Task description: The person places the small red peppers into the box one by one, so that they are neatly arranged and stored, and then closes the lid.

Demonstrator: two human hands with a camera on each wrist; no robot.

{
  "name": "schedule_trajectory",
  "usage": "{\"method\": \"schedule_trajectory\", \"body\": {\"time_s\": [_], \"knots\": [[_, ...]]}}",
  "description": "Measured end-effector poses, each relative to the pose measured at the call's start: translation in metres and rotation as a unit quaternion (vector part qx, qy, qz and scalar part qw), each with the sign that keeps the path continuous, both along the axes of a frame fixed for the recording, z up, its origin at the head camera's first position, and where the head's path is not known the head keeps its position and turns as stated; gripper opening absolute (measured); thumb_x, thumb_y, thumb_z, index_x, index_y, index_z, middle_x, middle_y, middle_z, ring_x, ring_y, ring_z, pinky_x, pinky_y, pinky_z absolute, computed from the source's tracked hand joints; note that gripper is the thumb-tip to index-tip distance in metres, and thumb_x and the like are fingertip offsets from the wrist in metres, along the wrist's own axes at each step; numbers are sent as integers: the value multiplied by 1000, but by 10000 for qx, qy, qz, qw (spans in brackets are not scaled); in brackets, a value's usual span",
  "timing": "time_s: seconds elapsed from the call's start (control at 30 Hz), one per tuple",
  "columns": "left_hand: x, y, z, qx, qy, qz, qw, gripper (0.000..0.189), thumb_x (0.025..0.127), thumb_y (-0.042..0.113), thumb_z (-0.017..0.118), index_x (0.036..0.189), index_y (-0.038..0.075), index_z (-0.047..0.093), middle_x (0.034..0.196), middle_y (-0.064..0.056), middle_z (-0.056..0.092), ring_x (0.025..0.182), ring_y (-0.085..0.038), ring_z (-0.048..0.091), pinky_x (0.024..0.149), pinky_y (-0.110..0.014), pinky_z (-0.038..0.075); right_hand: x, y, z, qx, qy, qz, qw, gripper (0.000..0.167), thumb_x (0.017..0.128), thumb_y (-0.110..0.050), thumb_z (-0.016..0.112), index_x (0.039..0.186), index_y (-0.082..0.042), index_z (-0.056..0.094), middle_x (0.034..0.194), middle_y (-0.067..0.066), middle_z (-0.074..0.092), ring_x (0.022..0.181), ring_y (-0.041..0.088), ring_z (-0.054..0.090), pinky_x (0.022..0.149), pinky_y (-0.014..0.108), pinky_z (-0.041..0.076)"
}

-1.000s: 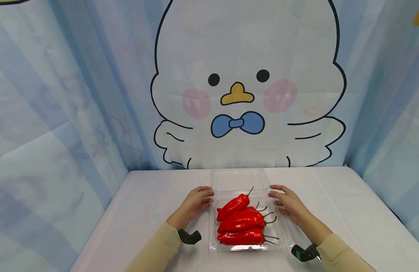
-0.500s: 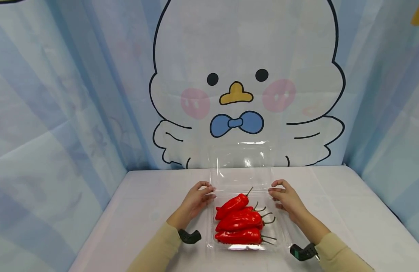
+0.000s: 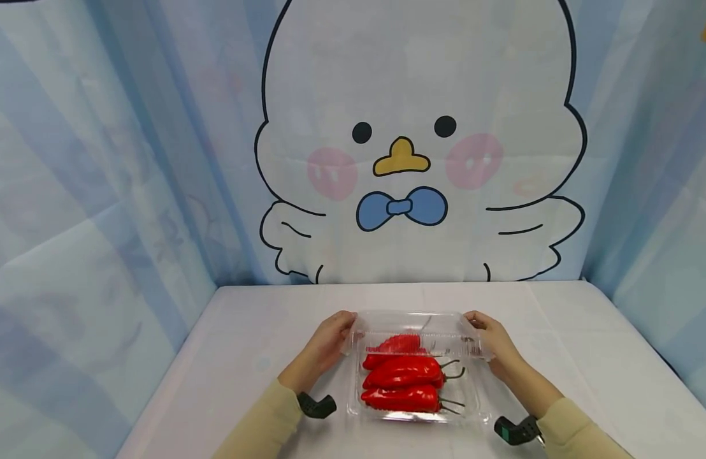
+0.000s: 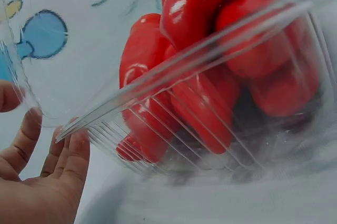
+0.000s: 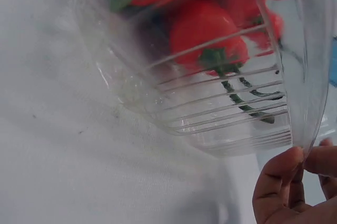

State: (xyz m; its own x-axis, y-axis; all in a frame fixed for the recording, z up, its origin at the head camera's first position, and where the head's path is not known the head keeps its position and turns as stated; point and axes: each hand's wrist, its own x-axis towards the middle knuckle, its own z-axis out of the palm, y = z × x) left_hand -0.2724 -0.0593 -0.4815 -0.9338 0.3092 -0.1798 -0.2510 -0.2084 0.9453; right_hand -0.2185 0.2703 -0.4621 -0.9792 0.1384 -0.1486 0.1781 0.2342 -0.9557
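A clear plastic clamshell container (image 3: 355, 398) sits on the table with several red peppers (image 3: 403, 374) inside, their green stems pointing right. Its hinged lid (image 3: 445, 344) leans forward, overlapping the rear peppers in the head view. My left hand (image 3: 331, 341) holds the lid's left side; in the left wrist view its fingertips (image 4: 79, 142) are at the clear plastic edge by the ribbed wall. On the opposite side my right hand (image 3: 498, 344) pinches the lid's edge, and the right wrist view shows thumb and finger meeting on the plastic beside the hinge end.
A white-covered table (image 3: 261, 325) surrounds the container. Behind it hangs a curtain (image 3: 399, 76) with a cartoon bird, and striped curtains (image 3: 100, 223) close in the sides. Black wrist devices (image 3: 316, 405) stick out from both sleeves.
The lid lay back behind the base, then rose upright, and now tilts forward over the rear peppers. Both hands have moved to its side edges, while the base and peppers stay put.
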Motion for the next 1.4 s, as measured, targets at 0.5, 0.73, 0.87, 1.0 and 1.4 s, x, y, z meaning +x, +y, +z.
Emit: {"method": "schedule_trajectory", "body": {"time_s": [0.5,0.73,0.87,1.0,1.4], "knots": [[21,-18,0,-1060,228,-373,9934,61,100,25,65,148,-1,38,134,-18,58,114,-22,60,108,-38,51,33,16,4,51,-671,681,9954,60,105,-33,56,155,-5,38,146,23,50,99,19,55,74,31,53],[42,-33,7,-1512,98,-1018,9832,59,96,22,67,144,-1,43,133,-19,61,107,-21,65,99,-35,57,51,23,3,-84,-844,1000,9914,70,102,-25,61,158,-3,26,136,17,58,92,18,59,72,31,54],[53,-45,15,-1760,-251,-1691,9694,44,96,24,67,131,0,54,114,-10,66,90,-17,66,86,-29,60,59,30,2,88,-1163,1288,9848,72,102,-34,63,157,-3,28,124,13,62,93,21,57,74,33,53],[64,-54,20,-1961,-487,-2488,9473,21,94,21,63,108,6,63,92,-4,67,74,-13,66,71,-24,59,66,40,1,37,-1443,2065,9677,49,103,-32,57,138,1,49,96,5,62,83,17,56,71,31,50],[74,-60,14,-1732,-517,-3327,9256,29,98,20,63,100,-8,71,78,2,75,58,-2,63,53,-16,51,85,44,-3,-1186,-1725,4493,8685,42,100,-16,50,95,26,53,77,-7,74,58,-4,58,54,13,43]]}}
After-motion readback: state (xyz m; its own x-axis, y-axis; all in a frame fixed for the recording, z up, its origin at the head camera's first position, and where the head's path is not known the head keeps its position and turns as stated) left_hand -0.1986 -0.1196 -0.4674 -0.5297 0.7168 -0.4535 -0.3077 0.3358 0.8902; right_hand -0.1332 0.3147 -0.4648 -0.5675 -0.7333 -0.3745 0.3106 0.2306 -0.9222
